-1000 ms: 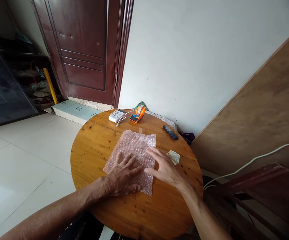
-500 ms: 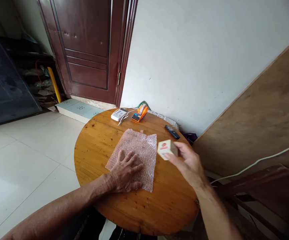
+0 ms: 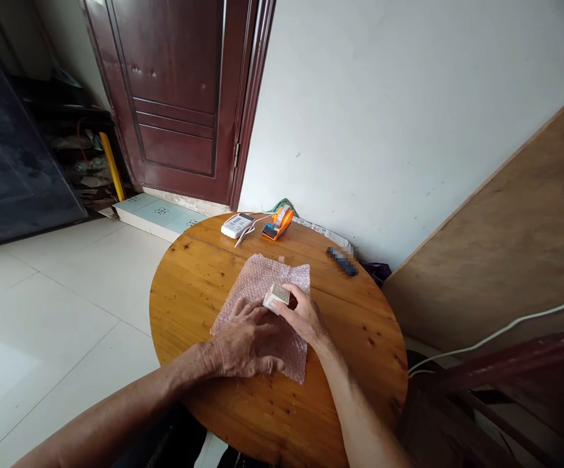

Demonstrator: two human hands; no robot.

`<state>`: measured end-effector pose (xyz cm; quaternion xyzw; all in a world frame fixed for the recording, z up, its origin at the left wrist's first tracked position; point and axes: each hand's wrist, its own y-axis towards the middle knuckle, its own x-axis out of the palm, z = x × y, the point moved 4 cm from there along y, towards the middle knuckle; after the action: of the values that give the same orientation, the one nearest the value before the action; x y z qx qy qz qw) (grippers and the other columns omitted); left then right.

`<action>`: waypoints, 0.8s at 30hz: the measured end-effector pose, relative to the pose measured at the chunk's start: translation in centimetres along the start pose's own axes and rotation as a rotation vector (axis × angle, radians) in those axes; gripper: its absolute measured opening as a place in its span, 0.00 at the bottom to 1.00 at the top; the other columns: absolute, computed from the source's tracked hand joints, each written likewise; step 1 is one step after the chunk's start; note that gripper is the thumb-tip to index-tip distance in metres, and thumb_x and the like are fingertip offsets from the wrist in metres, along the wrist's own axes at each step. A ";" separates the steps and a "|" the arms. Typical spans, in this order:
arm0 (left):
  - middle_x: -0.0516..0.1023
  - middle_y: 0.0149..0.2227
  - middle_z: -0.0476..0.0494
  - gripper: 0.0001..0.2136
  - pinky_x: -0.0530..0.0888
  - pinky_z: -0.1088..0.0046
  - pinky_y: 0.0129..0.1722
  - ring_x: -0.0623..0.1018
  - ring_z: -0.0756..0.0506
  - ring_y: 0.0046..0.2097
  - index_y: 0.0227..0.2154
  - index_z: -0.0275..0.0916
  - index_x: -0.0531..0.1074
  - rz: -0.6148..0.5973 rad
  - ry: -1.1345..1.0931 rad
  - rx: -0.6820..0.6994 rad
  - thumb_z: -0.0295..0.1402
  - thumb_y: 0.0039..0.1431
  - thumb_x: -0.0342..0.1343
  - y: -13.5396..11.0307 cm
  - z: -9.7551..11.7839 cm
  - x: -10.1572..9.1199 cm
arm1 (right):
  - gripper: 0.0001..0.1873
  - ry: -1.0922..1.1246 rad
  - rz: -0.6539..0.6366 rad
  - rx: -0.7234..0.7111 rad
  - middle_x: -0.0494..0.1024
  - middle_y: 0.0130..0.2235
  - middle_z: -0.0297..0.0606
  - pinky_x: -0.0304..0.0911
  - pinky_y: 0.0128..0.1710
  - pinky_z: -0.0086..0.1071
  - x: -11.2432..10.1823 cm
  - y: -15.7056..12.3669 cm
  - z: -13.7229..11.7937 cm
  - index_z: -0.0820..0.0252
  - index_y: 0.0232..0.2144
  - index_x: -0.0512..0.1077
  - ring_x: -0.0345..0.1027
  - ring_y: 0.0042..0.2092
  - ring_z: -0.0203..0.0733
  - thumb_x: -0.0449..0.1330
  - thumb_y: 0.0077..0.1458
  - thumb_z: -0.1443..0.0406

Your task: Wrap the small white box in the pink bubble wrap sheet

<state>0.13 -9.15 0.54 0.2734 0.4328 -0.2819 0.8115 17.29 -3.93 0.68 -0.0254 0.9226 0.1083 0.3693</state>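
Placing step: right hand (image 3: pixel 304 315) grip closed around small box (image 3: pixel 276 297) at middle of bubble wrap (image 3: pixel 262 276); left hand (image 3: pixel 245 338) flat, fingers spread, pressing wrap's near part onto table (image 3: pixel 188 286).

Left hand (image 3: pixel 245 341): we see it lying flat, palm down, on the bubble wrap (image 3: pixel 262 276), fingers stretched out and slightly spread, pointing away from the body.
Left forearm (image 3: pixel 116 416): we see it bare, coming in from the lower left and rising diagonally to the wrist.
Right hand (image 3: pixel 304 318): we see it just beside the left, thumb and fingertips closed on a small box (image 3: pixel 276 296), knuckles up.
Right forearm (image 3: pixel 354 409): we see it bare, entering from the bottom edge and angling up and left.
Hands together: we find them close, the right fingertips just ahead of the left fingers.
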 end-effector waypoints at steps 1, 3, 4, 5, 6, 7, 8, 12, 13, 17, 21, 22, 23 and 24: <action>0.67 0.61 0.40 0.26 0.54 0.45 0.64 0.60 0.32 0.65 0.55 0.49 0.72 0.031 -0.009 -0.019 0.56 0.58 0.54 -0.1 -0.3 -0.4 | 0.18 0.011 0.008 -0.002 0.79 0.36 0.33 0.67 0.40 0.36 0.0 -0.1 0.1 0.55 0.42 0.71 0.73 0.38 0.44 0.63 0.50 0.55; 0.71 0.57 0.41 0.20 0.57 0.50 0.64 0.65 0.35 0.62 0.50 0.47 0.75 0.093 0.033 -0.074 0.49 0.61 0.54 -0.2 -1.2 -1.2 | 0.19 0.036 -0.001 -0.010 0.79 0.38 0.34 0.67 0.43 0.37 0.2 -0.3 0.1 0.55 0.43 0.71 0.73 0.40 0.44 0.64 0.49 0.56; 0.72 0.55 0.40 0.17 0.58 0.51 0.63 0.66 0.36 0.60 0.49 0.46 0.75 0.113 0.071 -0.110 0.46 0.60 0.56 -0.2 -1.7 -1.4 | 0.20 0.045 -0.013 -0.018 0.79 0.40 0.35 0.67 0.44 0.38 0.3 -0.4 0.2 0.55 0.44 0.71 0.73 0.41 0.45 0.64 0.49 0.57; 0.73 0.54 0.40 0.16 0.60 0.52 0.62 0.67 0.36 0.59 0.47 0.45 0.76 0.122 0.102 -0.145 0.43 0.59 0.58 -0.2 -2.2 -1.4 | 0.22 0.049 -0.026 -0.029 0.79 0.42 0.36 0.66 0.46 0.39 0.4 -0.5 0.2 0.55 0.46 0.71 0.73 0.43 0.45 0.65 0.48 0.58; 0.74 0.53 0.40 0.15 0.62 0.53 0.60 0.69 0.36 0.57 0.46 0.44 0.76 0.127 0.125 -0.171 0.42 0.57 0.59 -0.1 -2.6 -1.4 | 0.24 0.048 -0.036 -0.041 0.79 0.44 0.37 0.66 0.48 0.40 0.5 -0.6 0.2 0.55 0.47 0.70 0.73 0.45 0.46 0.66 0.46 0.60; 0.74 0.51 0.40 0.15 0.64 0.54 0.59 0.70 0.37 0.55 0.45 0.44 0.76 0.132 0.138 -0.191 0.41 0.56 0.61 -0.1 -3.0 -1.3 | 0.26 0.040 -0.042 -0.052 0.79 0.46 0.39 0.65 0.49 0.41 0.5 -0.7 0.1 0.55 0.49 0.70 0.72 0.47 0.47 0.66 0.45 0.62; 0.74 0.51 0.41 0.15 0.65 0.55 0.58 0.70 0.37 0.54 0.45 0.44 0.76 0.137 0.144 -0.200 0.41 0.55 0.61 -0.1 -3.2 -1.2 | 0.27 0.030 -0.044 -0.060 0.78 0.48 0.40 0.65 0.51 0.41 0.5 -0.8 0.1 0.55 0.50 0.69 0.72 0.48 0.48 0.66 0.44 0.64; 0.74 0.49 0.41 0.16 0.65 0.55 0.57 0.71 0.38 0.52 0.43 0.44 0.75 0.167 0.158 -0.207 0.41 0.52 0.63 -0.2 -3.3 -0.8 | 0.24 -0.022 -0.008 -0.040 0.79 0.46 0.40 0.66 0.49 0.41 0.4 -1.1 -0.1 0.55 0.48 0.71 0.73 0.48 0.47 0.65 0.46 0.64; 0.74 0.49 0.41 0.16 0.64 0.55 0.57 0.71 0.38 0.52 0.43 0.44 0.75 0.170 0.156 -0.207 0.42 0.51 0.63 -0.2 -3.3 -0.8 | 0.23 -0.044 0.010 -0.033 0.80 0.45 0.39 0.67 0.48 0.40 0.4 -1.1 -0.2 0.55 0.47 0.71 0.73 0.46 0.47 0.65 0.46 0.63; 0.74 0.49 0.41 0.16 0.64 0.55 0.58 0.71 0.38 0.52 0.43 0.44 0.75 0.171 0.154 -0.199 0.42 0.51 0.63 -0.2 -3.2 -0.8 | 0.23 -0.115 0.040 -0.071 0.80 0.43 0.38 0.67 0.46 0.39 0.5 -1.0 -0.3 0.54 0.46 0.71 0.74 0.45 0.47 0.66 0.45 0.63; 0.74 0.50 0.41 0.17 0.64 0.55 0.58 0.71 0.37 0.53 0.44 0.44 0.74 0.169 0.154 -0.199 0.42 0.52 0.63 -0.3 -3.3 -0.7 | 0.22 -0.082 0.027 -0.064 0.80 0.42 0.38 0.67 0.45 0.39 0.7 -0.9 0.0 0.54 0.45 0.71 0.73 0.45 0.47 0.66 0.45 0.63; 0.74 0.50 0.41 0.17 0.64 0.55 0.58 0.71 0.37 0.53 0.44 0.44 0.74 0.170 0.154 -0.199 0.42 0.52 0.63 -0.3 -3.3 -0.7 | 0.22 -0.069 0.025 -0.059 0.80 0.43 0.38 0.66 0.46 0.39 0.7 -0.9 0.1 0.54 0.45 0.71 0.73 0.45 0.47 0.66 0.45 0.63; 0.74 0.50 0.41 0.17 0.64 0.55 0.58 0.71 0.37 0.53 0.44 0.43 0.74 0.169 0.154 -0.197 0.42 0.52 0.63 -0.3 -3.3 -0.7 | 0.22 -0.060 0.022 -0.055 0.80 0.43 0.38 0.66 0.46 0.40 0.7 -0.9 0.1 0.54 0.45 0.71 0.73 0.45 0.48 0.66 0.45 0.63; 0.74 0.50 0.41 0.17 0.64 0.55 0.58 0.71 0.37 0.53 0.44 0.43 0.74 0.169 0.153 -0.194 0.42 0.52 0.63 -0.3 -3.3 -0.6 | 0.22 -0.055 0.022 -0.052 0.80 0.43 0.39 0.66 0.46 0.40 0.7 -0.9 0.1 0.55 0.45 0.71 0.73 0.46 0.48 0.67 0.44 0.64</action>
<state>-2.15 -6.98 -0.54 0.2499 0.4938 -0.1478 0.8197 16.95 -4.80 -0.03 -0.0219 0.9093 0.1370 0.3923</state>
